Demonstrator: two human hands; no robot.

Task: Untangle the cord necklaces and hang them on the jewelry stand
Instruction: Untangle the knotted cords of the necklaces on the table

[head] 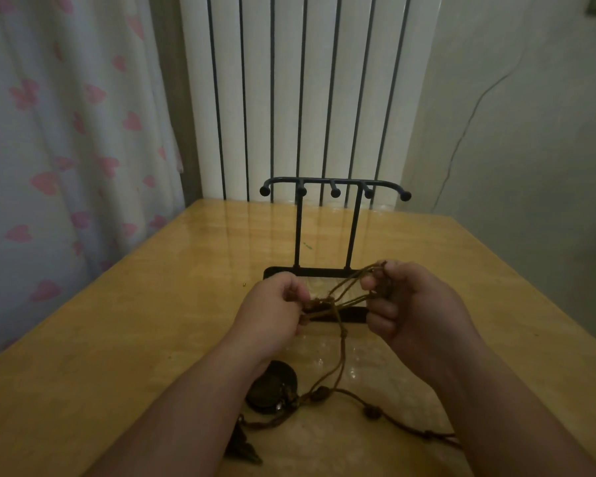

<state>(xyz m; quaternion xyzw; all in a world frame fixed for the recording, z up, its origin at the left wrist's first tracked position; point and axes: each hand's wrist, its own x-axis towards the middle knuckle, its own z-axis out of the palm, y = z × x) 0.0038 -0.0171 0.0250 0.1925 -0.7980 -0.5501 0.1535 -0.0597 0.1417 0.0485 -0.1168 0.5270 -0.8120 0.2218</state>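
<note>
The cords (338, 301) I hold are tan-brown, strung with darker brown beads (370, 412) and a near-black round pendant (272, 385). The stand (353, 232) is plain black. My table (145, 325) is glossy honey-yellow wood with a pale, streaky grain. The curtain (49, 160) is white, scattered with pink hearts. The radiator (320, 91) is white, striped by dark vertical gaps, against a pale cream wall (530, 139).
</note>
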